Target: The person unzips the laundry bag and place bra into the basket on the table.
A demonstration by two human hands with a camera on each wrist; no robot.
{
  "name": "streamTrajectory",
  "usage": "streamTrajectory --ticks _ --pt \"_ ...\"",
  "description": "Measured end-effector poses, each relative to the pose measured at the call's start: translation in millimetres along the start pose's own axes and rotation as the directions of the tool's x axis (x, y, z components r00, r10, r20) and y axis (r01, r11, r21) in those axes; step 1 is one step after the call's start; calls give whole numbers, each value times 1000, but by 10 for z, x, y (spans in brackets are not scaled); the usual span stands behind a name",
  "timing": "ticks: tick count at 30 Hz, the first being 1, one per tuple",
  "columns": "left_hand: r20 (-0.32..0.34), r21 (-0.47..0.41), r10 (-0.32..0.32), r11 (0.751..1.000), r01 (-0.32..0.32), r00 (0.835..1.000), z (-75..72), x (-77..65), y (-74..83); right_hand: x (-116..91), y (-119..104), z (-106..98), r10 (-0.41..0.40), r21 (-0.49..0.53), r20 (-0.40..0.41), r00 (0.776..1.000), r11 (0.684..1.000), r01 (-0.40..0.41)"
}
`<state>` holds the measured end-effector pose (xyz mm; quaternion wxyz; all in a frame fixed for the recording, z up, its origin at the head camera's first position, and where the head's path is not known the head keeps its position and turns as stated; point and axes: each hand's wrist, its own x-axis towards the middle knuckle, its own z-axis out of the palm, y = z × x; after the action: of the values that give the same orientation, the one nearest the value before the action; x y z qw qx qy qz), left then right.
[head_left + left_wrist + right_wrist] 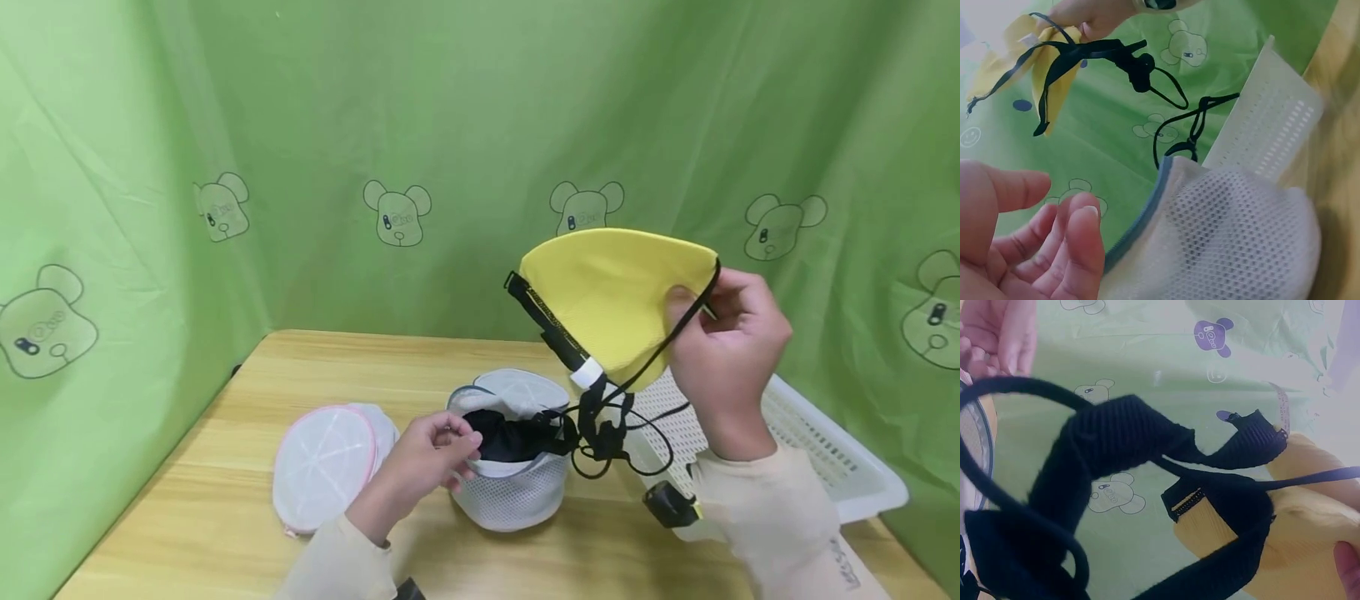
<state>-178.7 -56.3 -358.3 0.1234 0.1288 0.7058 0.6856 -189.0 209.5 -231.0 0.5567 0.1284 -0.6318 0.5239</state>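
My right hand (727,358) pinches a yellow bra (600,292) by its black-edged right side and holds it up above the table. Its black straps (603,433) and thin cords dangle over a round white mesh laundry bag (506,500). The bag stands unzipped, lid folded back, with black cloth (491,435) inside. Beside the bag's left rim is my left hand (427,458), fingers loosely bent and holding nothing. In the left wrist view, its fingertips lie close to the bag's grey-blue rim (1141,225).
A second round mesh bag (322,467), edged in pink, lies on the wooden table (202,508) at the left. A white perforated plastic basket (817,433) sits at the right, partly behind my right forearm. Green curtains (465,100) with bear drawings enclose the table.
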Motion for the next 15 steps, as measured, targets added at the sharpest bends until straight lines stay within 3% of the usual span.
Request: streamTrajectory --ticks 10,15 --pt "-95 -170 -153 976 135 984 3 -235 -212 31 37 -70 15 23 -6 1000 1000 -15" --pt "-64 -257 -213 948 190 975 11 -268 -330 79 31 -73 27 35 -22 999 999 -26"
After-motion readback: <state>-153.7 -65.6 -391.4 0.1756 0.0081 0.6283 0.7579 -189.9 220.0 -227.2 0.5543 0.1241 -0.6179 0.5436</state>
